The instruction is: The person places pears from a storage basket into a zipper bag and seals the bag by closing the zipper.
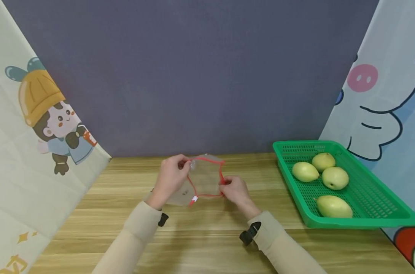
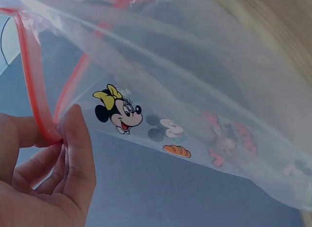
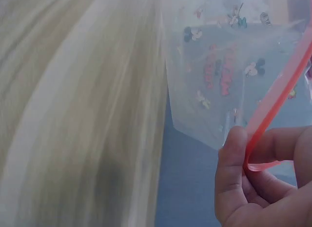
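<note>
A clear plastic zip bag [image 1: 180,196] with a red zip edge and cartoon prints is spread between both hands, its mouth pulled wide. My left hand [image 1: 173,175] pinches the red rim at the far left between thumb and fingers. On the opposite side my right hand [image 1: 235,189] pinches the rim too. A white slider [image 1: 194,198] sits on the red edge at the near corner. Through the left wrist view, the printed bag [image 2: 195,90] looks slack, and nothing shows inside it. The right wrist view has the red rim [image 3: 278,97] caught between thumb and fingertips.
To the right stands a green plastic basket [image 1: 296,207] holding several yellow-green fruits, one of them [image 1: 334,207] near its front wall. Below everything lies a wood-grain table [image 1: 111,228]. A dark grey panel [image 1: 207,76] rises behind, with cartoon-printed sheets at both sides.
</note>
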A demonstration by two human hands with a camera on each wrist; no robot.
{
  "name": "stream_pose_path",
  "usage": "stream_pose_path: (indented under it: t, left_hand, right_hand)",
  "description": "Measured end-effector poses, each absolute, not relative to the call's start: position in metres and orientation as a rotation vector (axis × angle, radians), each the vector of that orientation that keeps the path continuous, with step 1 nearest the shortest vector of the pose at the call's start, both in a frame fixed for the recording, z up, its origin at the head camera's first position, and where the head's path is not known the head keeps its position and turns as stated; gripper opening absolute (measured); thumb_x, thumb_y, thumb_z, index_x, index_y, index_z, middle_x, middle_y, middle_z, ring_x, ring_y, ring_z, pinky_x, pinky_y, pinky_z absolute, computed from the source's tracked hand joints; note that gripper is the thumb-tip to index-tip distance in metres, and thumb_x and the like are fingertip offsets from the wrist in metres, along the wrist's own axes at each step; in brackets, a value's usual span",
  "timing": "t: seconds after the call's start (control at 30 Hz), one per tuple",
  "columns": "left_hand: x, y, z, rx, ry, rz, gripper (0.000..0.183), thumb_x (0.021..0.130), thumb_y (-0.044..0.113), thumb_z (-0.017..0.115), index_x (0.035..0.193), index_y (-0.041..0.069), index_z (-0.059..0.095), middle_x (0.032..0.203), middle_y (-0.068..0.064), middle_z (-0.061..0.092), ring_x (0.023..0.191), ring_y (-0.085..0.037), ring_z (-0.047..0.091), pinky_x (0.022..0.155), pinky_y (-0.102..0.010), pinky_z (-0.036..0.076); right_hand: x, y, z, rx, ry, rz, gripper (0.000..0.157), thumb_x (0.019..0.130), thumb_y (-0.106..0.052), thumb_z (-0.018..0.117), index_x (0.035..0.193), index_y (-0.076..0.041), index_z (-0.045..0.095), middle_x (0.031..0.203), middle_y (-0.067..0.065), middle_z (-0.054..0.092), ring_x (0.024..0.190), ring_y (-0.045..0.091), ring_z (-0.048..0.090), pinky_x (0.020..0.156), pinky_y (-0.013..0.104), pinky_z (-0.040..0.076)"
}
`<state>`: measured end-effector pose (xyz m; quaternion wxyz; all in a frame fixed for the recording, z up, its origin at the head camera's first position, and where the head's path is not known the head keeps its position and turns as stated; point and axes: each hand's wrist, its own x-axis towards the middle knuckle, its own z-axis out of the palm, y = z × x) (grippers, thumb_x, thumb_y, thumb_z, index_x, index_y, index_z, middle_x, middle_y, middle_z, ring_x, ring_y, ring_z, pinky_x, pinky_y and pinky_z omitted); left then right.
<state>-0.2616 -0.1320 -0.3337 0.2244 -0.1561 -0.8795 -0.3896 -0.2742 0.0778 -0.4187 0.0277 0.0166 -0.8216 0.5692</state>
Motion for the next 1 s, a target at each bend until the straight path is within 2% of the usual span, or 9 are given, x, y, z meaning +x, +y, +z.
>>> stream_pose_path:
  t: [0.1, 0.23, 0.4, 0.53, 0.63, 0.8, 1.0]
  left_hand:
    - [-0.262, -0.136, -0.33, -0.419, -2.399, -1.119, 0.013, 0.096, 0.007, 0.064, 0.094, 0.003, 0.076, 0.076, -0.004, 0.069, 0.059, -0.014, 0.06, 0.052, -0.027, 0.051]
    - [-0.262, -0.14, -0.325, -0.389, -2.386, -1.201, 0.015, 0.099, 0.011, 0.063, 0.097, 0.004, 0.076, 0.077, -0.006, 0.069, 0.053, -0.015, 0.062, 0.049, -0.03, 0.054]
    - [-0.262, -0.143, -0.322, -0.342, -2.379, -1.257, 0.016, 0.099, 0.013, 0.063, 0.099, 0.003, 0.077, 0.078, -0.009, 0.07, 0.053, -0.016, 0.064, 0.049, -0.032, 0.056]
    - [-0.262, -0.145, -0.321, -0.311, -2.391, -1.279, 0.017, 0.1, 0.015, 0.063, 0.1, 0.005, 0.077, 0.078, -0.008, 0.069, 0.055, -0.017, 0.063, 0.049, -0.031, 0.055]
    - [-0.262, -0.148, -0.321, -0.289, -2.396, -1.283, 0.017, 0.1, 0.017, 0.063, 0.1, 0.006, 0.076, 0.078, -0.009, 0.069, 0.056, -0.02, 0.061, 0.047, -0.032, 0.054]
    - [-0.262, -0.154, -0.322, -0.259, -2.403, -1.302, 0.017, 0.1, 0.016, 0.063, 0.1, 0.004, 0.076, 0.08, -0.012, 0.069, 0.059, -0.027, 0.065, 0.047, -0.032, 0.055]
    - [-0.262, -0.158, -0.323, -0.222, -2.434, -1.295, 0.016, 0.099, 0.013, 0.063, 0.1, 0.001, 0.075, 0.08, -0.011, 0.068, 0.06, -0.02, 0.066, 0.049, -0.028, 0.055]
  right_hand:
    - [-0.275, 0.082, -0.414, 0.034, -2.543, 1.749, 0.013, 0.084, 0.003, 0.067, 0.095, 0.007, 0.072, 0.07, 0.006, 0.066, 0.053, 0.014, 0.063, 0.058, 0.04, 0.063]
    - [-0.274, 0.089, -0.41, 0.003, -2.553, 1.75, 0.017, 0.084, 0.002, 0.067, 0.099, 0.007, 0.073, 0.073, 0.007, 0.067, 0.052, 0.014, 0.063, 0.055, 0.035, 0.061]
    - [-0.273, 0.099, -0.405, -0.025, -2.547, 1.766, 0.02, 0.083, 0.003, 0.065, 0.1, 0.007, 0.074, 0.071, 0.007, 0.068, 0.052, 0.012, 0.062, 0.056, 0.032, 0.061]
    - [-0.272, 0.107, -0.4, -0.024, -2.509, 1.81, 0.019, 0.084, 0.005, 0.064, 0.099, 0.007, 0.075, 0.069, 0.008, 0.068, 0.056, 0.023, 0.067, 0.061, 0.04, 0.063]
    - [-0.27, 0.112, -0.397, -0.022, -2.475, 1.848, 0.018, 0.084, 0.005, 0.063, 0.098, 0.007, 0.075, 0.069, 0.008, 0.069, 0.059, 0.026, 0.069, 0.058, 0.036, 0.062]
    - [-0.269, 0.122, -0.392, -0.004, -2.455, 1.883, 0.02, 0.084, 0.005, 0.063, 0.101, 0.009, 0.073, 0.074, 0.011, 0.07, 0.057, 0.019, 0.067, 0.056, 0.03, 0.061]
    - [-0.266, 0.131, -0.374, 0.049, -2.41, 1.904, 0.021, 0.084, 0.006, 0.063, 0.102, 0.012, 0.072, 0.084, 0.017, 0.072, 0.056, 0.013, 0.066, 0.058, 0.029, 0.062]
